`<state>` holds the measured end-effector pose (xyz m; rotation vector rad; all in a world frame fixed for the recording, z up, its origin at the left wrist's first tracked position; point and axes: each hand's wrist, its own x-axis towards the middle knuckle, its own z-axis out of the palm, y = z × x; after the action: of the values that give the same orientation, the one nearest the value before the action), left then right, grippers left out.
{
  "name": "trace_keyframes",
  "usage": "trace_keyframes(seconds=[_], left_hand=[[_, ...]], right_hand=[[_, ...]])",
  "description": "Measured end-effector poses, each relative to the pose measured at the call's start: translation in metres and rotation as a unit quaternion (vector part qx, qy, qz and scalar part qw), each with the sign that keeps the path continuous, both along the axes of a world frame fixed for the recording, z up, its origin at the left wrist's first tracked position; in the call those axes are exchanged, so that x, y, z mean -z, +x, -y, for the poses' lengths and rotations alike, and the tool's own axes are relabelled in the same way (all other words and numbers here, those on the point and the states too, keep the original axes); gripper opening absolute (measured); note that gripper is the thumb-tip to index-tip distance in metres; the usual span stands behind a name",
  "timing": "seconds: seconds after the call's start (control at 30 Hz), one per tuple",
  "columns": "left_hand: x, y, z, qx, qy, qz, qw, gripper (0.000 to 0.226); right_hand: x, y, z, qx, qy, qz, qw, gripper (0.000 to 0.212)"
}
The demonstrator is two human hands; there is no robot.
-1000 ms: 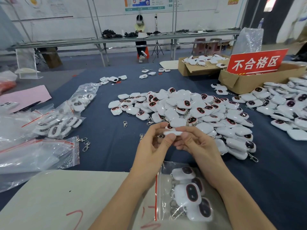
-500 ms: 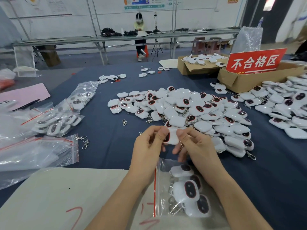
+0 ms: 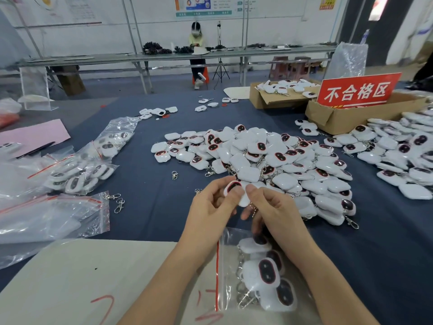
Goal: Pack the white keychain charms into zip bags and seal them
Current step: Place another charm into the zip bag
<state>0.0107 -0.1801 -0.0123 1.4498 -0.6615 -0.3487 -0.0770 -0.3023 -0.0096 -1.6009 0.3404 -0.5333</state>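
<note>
My left hand point(image 3: 210, 207) and my right hand point(image 3: 274, 212) both pinch one white keychain charm point(image 3: 241, 195) above the table, its dark oval face with a red rim turned toward my left thumb. Its metal clasp hangs below, between my hands. Under my wrists lies a clear zip bag point(image 3: 236, 273) with a red strip, holding several charms. A large heap of loose white charms point(image 3: 257, 156) lies just beyond my hands on the blue cloth.
Filled zip bags point(image 3: 77, 174) and flat unfilled bags point(image 3: 46, 216) lie at the left. Loose metal clasps point(image 3: 117, 202) sit beside them. A second charm heap point(image 3: 398, 156), cardboard boxes point(image 3: 339, 118) and a red sign point(image 3: 358, 90) stand at the right. A beige board point(image 3: 70, 277) is nearest me.
The charm has been turned in my fingers, from edge-on and flat to tilted with its dark face showing. Both hands dropped slightly toward the bag.
</note>
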Motion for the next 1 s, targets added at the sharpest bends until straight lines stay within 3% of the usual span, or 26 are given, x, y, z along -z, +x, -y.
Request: trace_keyframes(seconds=[0.1,0.3,0.4,0.53,0.67,0.8,1.0], left_hand=[[0.001,0.002,-0.002,0.009,-0.023,-0.01,1.0,0.028],[-0.004,0.013,-0.02,-0.079,-0.072,-0.085,0.991,0.024],[0.001,0.017,-0.049,-0.096,-0.011,-0.084,0.992,0.018],[0.002,0.015,-0.085,0.015,0.088,-0.098,0.991,0.013],[-0.009,0.013,-0.095,0.091,0.173,-0.072,0.978,0.016],[-0.014,0.008,-0.095,0.096,0.216,-0.081,0.968,0.013],[-0.019,0.009,-0.099,0.089,0.251,-0.083,0.96,0.012]], right_hand=[[0.003,-0.001,0.0,-0.028,-0.042,0.001,0.999,0.035],[0.006,-0.001,0.001,-0.063,-0.081,-0.031,0.994,0.032],[0.003,-0.001,0.001,-0.091,-0.124,-0.065,0.986,0.023],[-0.004,-0.002,0.003,-0.14,-0.188,-0.134,0.963,0.01],[-0.008,-0.004,0.005,-0.166,-0.173,-0.156,0.958,0.012],[-0.007,-0.002,0.005,-0.17,-0.18,-0.139,0.959,0.022],[-0.006,-0.001,0.007,-0.153,-0.102,-0.096,0.978,0.019]])
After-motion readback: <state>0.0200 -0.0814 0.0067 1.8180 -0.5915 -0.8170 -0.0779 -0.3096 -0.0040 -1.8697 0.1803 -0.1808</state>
